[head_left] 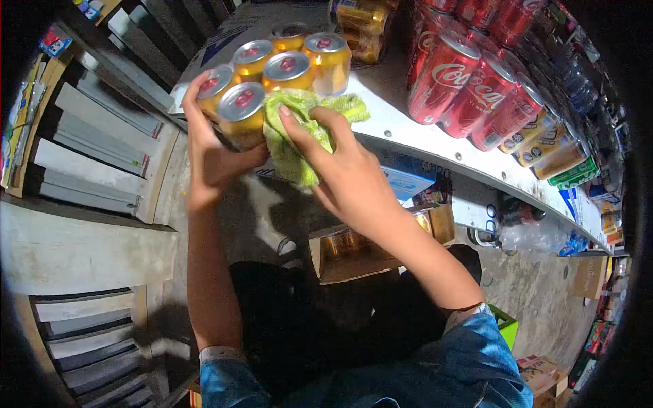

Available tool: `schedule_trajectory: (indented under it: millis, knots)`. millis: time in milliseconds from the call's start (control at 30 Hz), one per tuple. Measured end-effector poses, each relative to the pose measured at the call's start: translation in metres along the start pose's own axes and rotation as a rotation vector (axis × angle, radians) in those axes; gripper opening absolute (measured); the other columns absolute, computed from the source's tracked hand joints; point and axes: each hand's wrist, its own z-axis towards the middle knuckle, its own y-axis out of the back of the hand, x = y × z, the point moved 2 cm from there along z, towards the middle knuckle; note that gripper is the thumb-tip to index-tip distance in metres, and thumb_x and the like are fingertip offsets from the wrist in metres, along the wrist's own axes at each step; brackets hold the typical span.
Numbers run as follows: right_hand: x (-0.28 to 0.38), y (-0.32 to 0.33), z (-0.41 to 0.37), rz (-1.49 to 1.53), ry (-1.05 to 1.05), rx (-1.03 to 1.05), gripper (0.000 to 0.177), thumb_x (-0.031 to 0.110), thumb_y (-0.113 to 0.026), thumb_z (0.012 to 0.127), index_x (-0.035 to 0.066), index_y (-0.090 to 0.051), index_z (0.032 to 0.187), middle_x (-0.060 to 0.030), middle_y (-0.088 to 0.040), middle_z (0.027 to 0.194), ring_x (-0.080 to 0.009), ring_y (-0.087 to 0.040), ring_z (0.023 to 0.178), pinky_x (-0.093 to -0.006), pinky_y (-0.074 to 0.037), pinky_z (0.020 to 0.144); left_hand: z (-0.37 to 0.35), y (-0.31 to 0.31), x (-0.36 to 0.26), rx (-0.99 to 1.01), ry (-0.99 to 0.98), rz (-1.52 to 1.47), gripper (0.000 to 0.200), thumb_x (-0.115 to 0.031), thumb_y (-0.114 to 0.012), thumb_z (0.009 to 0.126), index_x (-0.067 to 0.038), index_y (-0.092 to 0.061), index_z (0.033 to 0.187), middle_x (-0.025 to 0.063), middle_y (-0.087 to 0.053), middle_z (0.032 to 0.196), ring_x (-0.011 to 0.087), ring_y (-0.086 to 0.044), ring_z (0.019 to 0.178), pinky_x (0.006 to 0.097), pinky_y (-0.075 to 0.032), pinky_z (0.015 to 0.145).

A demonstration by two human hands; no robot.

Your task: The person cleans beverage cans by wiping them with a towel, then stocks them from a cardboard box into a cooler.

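Observation:
A pack of several gold cans [289, 66] with silver tops and red tabs sits at the near left end of the white shelf, its front corner over the edge. Wrapped round that front left corner is my left hand [211, 146], fingers on the side of the pack and thumb below. My right hand [340, 163] grips a yellow-green cloth [299, 136] and presses it against the front of the pack. Part of the cloth trails to the right over the shelf edge. The cans' lower fronts are hidden behind the cloth and my hands.
Red Coca-Cola cans [452, 75] in packs stand to the right on the white shelf [381, 102], with more gold cans [544, 139] beyond. Below is an open cardboard box [360, 268] holding gold cans. Grey slatted panels [102, 245] stand close on my left.

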Motion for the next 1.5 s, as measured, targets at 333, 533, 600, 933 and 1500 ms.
schedule_trajectory:
  millis: [333, 533, 600, 933, 1500]
  knots:
    - [-0.037, 0.022, 0.013, -0.083, -0.185, -0.245, 0.082, -0.002, -0.07, 0.079, 0.012, -0.045, 0.156, -0.0237, -0.052, 0.136, -0.0464, -0.063, 0.112, -0.0486, -0.056, 0.095, -0.002, 0.003, 0.0, 0.082, 0.035, 0.057, 0.131, -0.02, -0.102, 0.054, 0.003, -0.023, 0.156, 0.0223, -0.046, 0.145, 0.0323, -0.054, 0.133, 0.0422, -0.045, 0.114]
    - [-0.005, 0.001, 0.004, -0.088, 0.109, 0.013, 0.094, 0.002, -0.071, 0.079, 0.019, -0.033, 0.163, -0.0222, -0.055, 0.135, -0.0436, -0.07, 0.1, -0.0509, -0.061, 0.083, -0.01, -0.006, 0.003, 0.034, 0.022, -0.026, 0.139, -0.025, -0.1, 0.06, 0.01, -0.011, 0.16, 0.0277, -0.04, 0.151, 0.0357, -0.049, 0.137, 0.0433, -0.038, 0.119]
    - [-0.013, 0.016, 0.008, -0.155, 0.075, 0.012, 0.089, 0.001, -0.07, 0.078, 0.022, -0.041, 0.16, -0.0228, -0.056, 0.134, -0.0432, -0.069, 0.102, -0.0491, -0.061, 0.082, -0.016, -0.013, 0.008, -0.05, 0.093, 0.02, 0.138, -0.03, -0.099, 0.062, 0.013, -0.011, 0.159, 0.0321, -0.038, 0.153, 0.0395, -0.047, 0.139, 0.044, -0.036, 0.12]
    - [-0.033, 0.031, 0.023, -0.257, 0.053, -0.097, 0.089, -0.004, -0.071, 0.076, 0.023, -0.046, 0.157, -0.0204, -0.057, 0.128, -0.0433, -0.067, 0.105, -0.0485, -0.058, 0.086, -0.017, -0.014, -0.012, -0.121, 0.209, 0.086, 0.125, -0.035, -0.095, 0.063, 0.01, -0.024, 0.155, 0.0318, -0.046, 0.142, 0.044, -0.055, 0.131, 0.0497, -0.048, 0.11]
    - [-0.028, 0.035, 0.023, -0.134, -0.026, -0.114, 0.085, 0.0, -0.065, 0.078, 0.027, -0.047, 0.157, -0.0233, -0.054, 0.13, -0.0468, -0.062, 0.11, -0.0509, -0.054, 0.094, -0.017, -0.01, 0.001, -0.104, 0.266, -0.198, 0.12, -0.04, -0.09, 0.074, 0.007, -0.02, 0.159, 0.03, -0.043, 0.146, 0.0385, -0.053, 0.132, 0.0467, -0.043, 0.114]
